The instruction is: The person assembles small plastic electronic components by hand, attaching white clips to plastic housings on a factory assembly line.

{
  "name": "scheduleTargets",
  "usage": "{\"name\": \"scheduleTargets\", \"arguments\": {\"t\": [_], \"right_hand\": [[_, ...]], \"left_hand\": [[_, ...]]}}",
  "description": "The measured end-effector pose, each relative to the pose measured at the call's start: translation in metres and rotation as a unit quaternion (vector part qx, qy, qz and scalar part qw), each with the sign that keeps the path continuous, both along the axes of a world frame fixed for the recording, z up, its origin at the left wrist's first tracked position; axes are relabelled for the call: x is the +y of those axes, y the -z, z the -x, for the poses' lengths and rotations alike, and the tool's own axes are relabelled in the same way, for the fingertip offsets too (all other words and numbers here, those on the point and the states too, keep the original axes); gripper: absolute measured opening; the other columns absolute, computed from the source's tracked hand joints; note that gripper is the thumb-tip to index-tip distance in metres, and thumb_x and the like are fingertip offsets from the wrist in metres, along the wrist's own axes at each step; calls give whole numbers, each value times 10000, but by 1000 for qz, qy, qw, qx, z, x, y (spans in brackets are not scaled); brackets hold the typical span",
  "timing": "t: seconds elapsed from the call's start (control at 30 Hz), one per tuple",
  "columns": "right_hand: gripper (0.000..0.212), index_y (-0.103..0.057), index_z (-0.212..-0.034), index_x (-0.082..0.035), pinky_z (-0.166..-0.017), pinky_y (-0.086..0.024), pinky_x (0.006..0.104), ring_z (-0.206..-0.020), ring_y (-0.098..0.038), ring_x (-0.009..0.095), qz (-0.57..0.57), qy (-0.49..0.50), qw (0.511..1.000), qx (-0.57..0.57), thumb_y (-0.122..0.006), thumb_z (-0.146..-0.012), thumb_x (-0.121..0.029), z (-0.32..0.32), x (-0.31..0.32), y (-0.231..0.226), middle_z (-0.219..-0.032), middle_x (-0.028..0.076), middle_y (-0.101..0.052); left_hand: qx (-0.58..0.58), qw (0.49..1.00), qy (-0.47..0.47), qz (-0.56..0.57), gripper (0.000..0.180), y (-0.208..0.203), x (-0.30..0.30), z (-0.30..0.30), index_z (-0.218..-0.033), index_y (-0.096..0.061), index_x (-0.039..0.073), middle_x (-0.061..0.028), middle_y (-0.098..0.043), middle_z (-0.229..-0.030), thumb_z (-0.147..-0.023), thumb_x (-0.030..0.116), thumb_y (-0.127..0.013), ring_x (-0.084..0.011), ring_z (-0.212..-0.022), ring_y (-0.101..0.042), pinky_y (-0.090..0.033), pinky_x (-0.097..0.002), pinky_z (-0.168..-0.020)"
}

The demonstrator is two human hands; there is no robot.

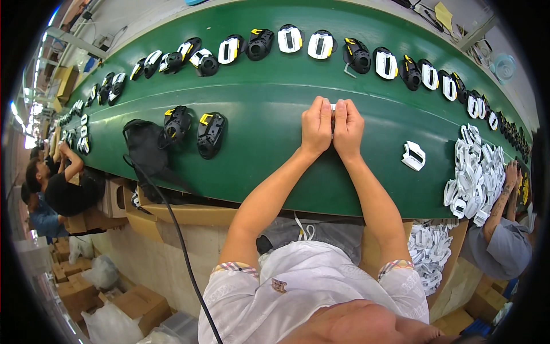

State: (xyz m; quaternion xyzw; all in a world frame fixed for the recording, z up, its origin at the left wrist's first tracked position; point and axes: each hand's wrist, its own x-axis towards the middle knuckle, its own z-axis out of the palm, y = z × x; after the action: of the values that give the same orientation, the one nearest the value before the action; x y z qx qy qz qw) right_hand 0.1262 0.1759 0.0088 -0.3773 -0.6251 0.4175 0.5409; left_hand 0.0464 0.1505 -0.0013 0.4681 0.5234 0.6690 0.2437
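My left hand and my right hand meet side by side above the green table, fingers closed and thumbs nearly together. Between them they grip a part that is mostly hidden; only a bit of white and a dark sliver show. To the right lies a single white plastic frame with a slot through it. Left of my hands, two black plastic shells with yellow clips rest on the table, the farther one beside a black bag.
A heap of white frames lies at the right, and a carton below holds more. Black and white assemblies line the green table's far side. A black cable crosses at left. Other people work at both sides.
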Motion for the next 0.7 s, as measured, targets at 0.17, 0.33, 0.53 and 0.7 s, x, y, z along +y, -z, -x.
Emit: {"name": "scheduleTargets", "arguments": {"t": [0.17, 0.33, 0.53, 0.7], "right_hand": [[268, -490, -704, -10, -455, -346, 290, -477, -408, 131, -140, 17, 987, -71, -495, -923, -163, -1, -1, -4, -554, 90, -463], [270, -487, -698, 4, -458, -336, 312, -457, -389, 172, -54, 34, 994, -84, -507, -913, -159, -5, 11, 4, -538, 111, -439], [322, -459, -698, 13, -494, -337, 296, -531, -367, 95, 57, 21, 998, -4, -488, -937, -201, -14, 23, 17, -549, 61, -395], [273, -576, -791, 11, -508, -370, 286, -538, -459, 115, 8, 17, 995, -101, -537, -911, -231, -2, 13, 8, -584, 79, -522]], "left_hand": [[15, 1000, -13, 3, 264, 3, 3, 2, -745, -439, 6, -121, -465, -544, -944, 179, -419, -203, -455, -450, -366, -335, -451], [116, 993, 0, -14, 235, -7, -5, 3, -753, -467, 10, -158, -522, -596, -928, 165, -438, -308, -522, -541, -401, -370, -486], [150, 989, -7, 2, 187, -16, 43, 30, -866, -565, -3, -152, -589, -709, -904, 164, -491, -315, -654, -584, -459, -360, -623], [403, 835, -352, 126, 469, -25, 117, 163, -1057, -533, -54, -240, -510, -1096, -762, 289, -658, -394, -1028, -471, -402, -454, -877]]}}
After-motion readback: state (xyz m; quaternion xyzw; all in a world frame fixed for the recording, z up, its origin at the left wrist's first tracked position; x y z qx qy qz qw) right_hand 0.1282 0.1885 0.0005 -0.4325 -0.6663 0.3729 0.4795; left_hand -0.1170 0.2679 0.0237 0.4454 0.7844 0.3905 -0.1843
